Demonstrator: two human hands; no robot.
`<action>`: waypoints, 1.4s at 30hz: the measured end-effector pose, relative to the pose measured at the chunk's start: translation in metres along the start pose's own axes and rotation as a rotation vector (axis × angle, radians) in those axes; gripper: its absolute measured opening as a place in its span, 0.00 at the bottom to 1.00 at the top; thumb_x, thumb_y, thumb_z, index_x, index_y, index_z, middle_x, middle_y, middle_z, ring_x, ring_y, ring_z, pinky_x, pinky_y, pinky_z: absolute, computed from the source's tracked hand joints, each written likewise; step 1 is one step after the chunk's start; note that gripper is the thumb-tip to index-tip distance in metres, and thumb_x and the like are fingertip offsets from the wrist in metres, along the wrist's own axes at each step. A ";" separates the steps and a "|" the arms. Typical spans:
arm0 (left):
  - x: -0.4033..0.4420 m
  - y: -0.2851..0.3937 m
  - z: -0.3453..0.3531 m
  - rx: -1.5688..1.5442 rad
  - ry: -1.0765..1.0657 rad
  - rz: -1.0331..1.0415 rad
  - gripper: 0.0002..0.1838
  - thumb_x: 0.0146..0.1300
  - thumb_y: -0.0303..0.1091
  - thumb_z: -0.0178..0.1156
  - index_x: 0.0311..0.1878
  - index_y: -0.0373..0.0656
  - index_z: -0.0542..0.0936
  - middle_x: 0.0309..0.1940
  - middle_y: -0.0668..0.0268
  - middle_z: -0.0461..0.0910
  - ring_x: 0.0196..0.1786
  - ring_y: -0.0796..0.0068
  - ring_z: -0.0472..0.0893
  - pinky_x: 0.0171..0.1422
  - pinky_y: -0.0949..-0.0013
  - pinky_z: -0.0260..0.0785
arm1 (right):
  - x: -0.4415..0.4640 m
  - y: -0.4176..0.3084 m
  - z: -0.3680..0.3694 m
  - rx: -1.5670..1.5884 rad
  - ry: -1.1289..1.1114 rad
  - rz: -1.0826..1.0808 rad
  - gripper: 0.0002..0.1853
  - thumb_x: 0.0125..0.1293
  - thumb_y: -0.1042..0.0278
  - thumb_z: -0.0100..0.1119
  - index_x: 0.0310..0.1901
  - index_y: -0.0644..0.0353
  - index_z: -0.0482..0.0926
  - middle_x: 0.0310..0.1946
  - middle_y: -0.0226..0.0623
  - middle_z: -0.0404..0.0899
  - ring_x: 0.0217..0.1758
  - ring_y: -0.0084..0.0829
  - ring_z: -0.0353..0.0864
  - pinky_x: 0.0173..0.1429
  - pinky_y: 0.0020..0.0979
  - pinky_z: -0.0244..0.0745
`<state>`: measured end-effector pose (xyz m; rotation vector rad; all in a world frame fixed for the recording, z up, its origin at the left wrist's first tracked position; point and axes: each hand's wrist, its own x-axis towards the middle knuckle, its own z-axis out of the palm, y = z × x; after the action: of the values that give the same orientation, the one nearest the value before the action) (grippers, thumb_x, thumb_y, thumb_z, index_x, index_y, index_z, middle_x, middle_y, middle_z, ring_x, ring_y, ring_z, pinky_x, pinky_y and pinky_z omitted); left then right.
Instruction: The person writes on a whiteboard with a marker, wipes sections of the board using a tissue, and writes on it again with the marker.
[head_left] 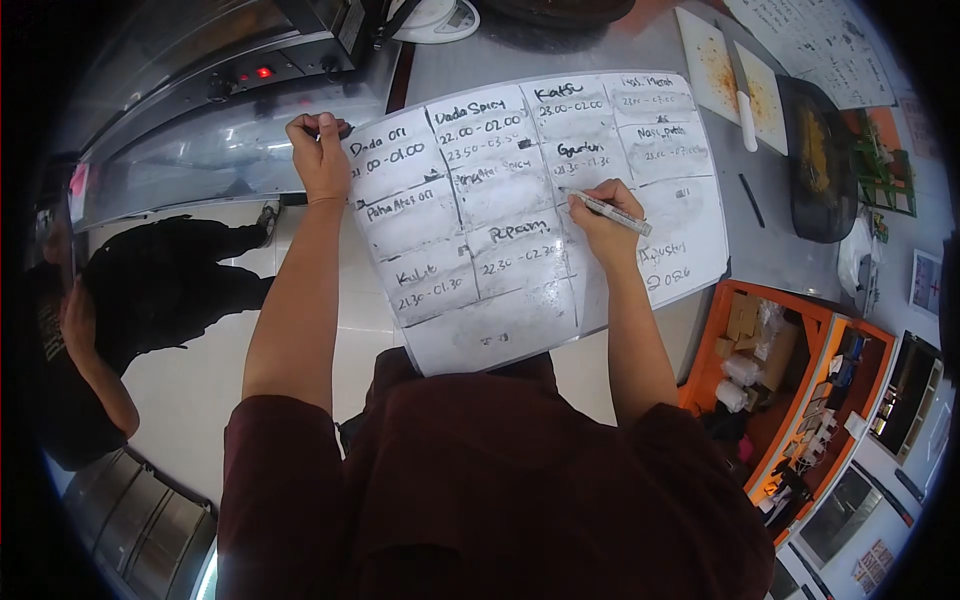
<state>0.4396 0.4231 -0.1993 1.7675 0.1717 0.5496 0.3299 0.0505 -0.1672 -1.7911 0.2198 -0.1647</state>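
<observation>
A whiteboard (pixel 520 310) lies tilted over the metal counter's edge, its near end close to my body. Black handwriting fills its ruled boxes with words and times such as "Popcorn 22.30-02.30". My right hand (pixel 607 222) is closed around a whitish marker (pixel 612 213), whose tip is at the board just below "21.30-01.30". At the board's upper left corner, my left hand (pixel 322 158) is closed with bent fingers, gripping the edge. Something dark shows beside its thumb; I cannot tell whether it is the board's corner or a small object.
A knife (pixel 745 95) lies on a stained cutting board (pixel 710 65), beside a dark tray (pixel 822 160). A black pen-like stick (pixel 751 200) rests on the counter. A white scale (pixel 437 20) stands behind. Another person (pixel 150 280) is at left; an orange shelf (pixel 715 345) is at right.
</observation>
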 end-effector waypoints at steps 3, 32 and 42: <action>0.000 -0.001 0.001 -0.011 -0.003 -0.007 0.18 0.74 0.45 0.54 0.44 0.38 0.63 0.34 0.59 0.78 0.37 0.70 0.83 0.48 0.69 0.75 | 0.001 0.001 -0.002 -0.020 -0.010 -0.009 0.12 0.53 0.78 0.72 0.28 0.62 0.74 0.25 0.28 0.81 0.29 0.13 0.74 0.34 0.19 0.69; 0.001 -0.009 0.000 -0.001 0.010 0.013 0.18 0.74 0.44 0.55 0.44 0.37 0.64 0.34 0.59 0.78 0.37 0.70 0.84 0.46 0.69 0.75 | 0.005 0.008 -0.003 0.014 0.005 0.005 0.13 0.51 0.79 0.69 0.24 0.62 0.71 0.22 0.28 0.79 0.25 0.14 0.73 0.30 0.21 0.68; 0.001 -0.008 0.002 -0.005 0.007 0.013 0.19 0.73 0.44 0.56 0.44 0.37 0.63 0.35 0.59 0.77 0.37 0.70 0.84 0.46 0.70 0.75 | 0.002 0.003 -0.003 0.118 0.079 0.024 0.12 0.50 0.81 0.68 0.25 0.62 0.70 0.21 0.29 0.77 0.25 0.16 0.76 0.30 0.23 0.72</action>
<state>0.4425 0.4239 -0.2065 1.7630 0.1639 0.5652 0.3312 0.0466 -0.1693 -1.6654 0.2815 -0.2271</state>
